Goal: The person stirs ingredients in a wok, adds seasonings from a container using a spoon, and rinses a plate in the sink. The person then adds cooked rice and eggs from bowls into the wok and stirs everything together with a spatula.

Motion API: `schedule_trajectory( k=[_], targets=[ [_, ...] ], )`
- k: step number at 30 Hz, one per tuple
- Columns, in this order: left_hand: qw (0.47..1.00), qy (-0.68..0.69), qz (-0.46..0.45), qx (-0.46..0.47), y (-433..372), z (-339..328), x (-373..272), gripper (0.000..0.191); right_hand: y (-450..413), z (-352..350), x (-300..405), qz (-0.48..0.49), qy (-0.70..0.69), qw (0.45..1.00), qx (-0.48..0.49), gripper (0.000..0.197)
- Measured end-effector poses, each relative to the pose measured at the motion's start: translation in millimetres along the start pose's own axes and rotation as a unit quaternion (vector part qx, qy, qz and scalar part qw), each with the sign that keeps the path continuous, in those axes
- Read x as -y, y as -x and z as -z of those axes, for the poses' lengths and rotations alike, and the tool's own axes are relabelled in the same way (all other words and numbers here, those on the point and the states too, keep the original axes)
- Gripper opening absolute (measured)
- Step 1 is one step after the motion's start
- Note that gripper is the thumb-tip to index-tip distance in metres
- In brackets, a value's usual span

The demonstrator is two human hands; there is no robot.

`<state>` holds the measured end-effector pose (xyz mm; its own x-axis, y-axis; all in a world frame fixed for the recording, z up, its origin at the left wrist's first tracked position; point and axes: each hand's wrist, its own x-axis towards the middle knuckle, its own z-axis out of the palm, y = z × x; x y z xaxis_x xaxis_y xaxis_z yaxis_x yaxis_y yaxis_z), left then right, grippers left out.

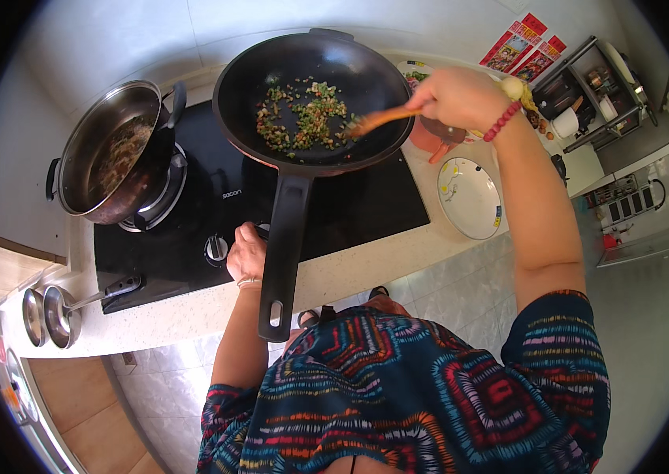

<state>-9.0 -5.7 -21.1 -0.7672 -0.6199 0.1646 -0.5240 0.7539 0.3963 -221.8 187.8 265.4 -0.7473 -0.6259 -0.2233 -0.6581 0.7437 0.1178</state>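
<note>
My right hand [459, 101] grips a wooden spatula [382, 120], whose blurred tip is over the right part of a dark wok [364, 77]. Chopped green and reddish food [316, 115] lies spread on the wok's bottom. The wok's long black handle [284, 255] points towards me. Beside that handle my left hand [246, 255] is at the front of a black glass gas hob [340, 207], its fingers on a control knob [262, 230] that is partly hidden. Another knob [216, 249] is just to its left.
A steel pot [97, 204] with brownish contents sits on the left burner. Steel bowls [61, 326] and a ladle [124, 285] are at the counter's left. On the right are a white patterned bowl [470, 198], a red container [429, 136] and a dish rack [589, 89].
</note>
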Motion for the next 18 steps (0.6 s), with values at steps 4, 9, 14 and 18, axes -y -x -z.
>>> schedule_trajectory(
  k=[4,9,14,18],
  targets=[
    [1.000,0.014,-0.023,-0.014,0.9,1.0,-6.8,0.027,-24.0,-37.2,-16.2,0.039,-0.038,0.995,-0.079,0.022],
    [0.997,0.050,-0.035,-0.052,-1.5,-7.7,-4.2,0.017,-52.4,-46.9,13.3,0.006,-0.062,0.998,-0.031,0.023],
    [0.953,0.031,-0.109,-0.281,-1.9,-27.5,11.7,0.029,-9.8,-36.6,9.9,0.033,-0.074,0.997,-0.008,0.026],
    [0.998,0.005,-0.037,-0.052,-2.4,10.0,-18.4,0.055,31.2,-57.1,-35.8,0.054,-0.164,0.982,-0.079,0.028]
  ],
)
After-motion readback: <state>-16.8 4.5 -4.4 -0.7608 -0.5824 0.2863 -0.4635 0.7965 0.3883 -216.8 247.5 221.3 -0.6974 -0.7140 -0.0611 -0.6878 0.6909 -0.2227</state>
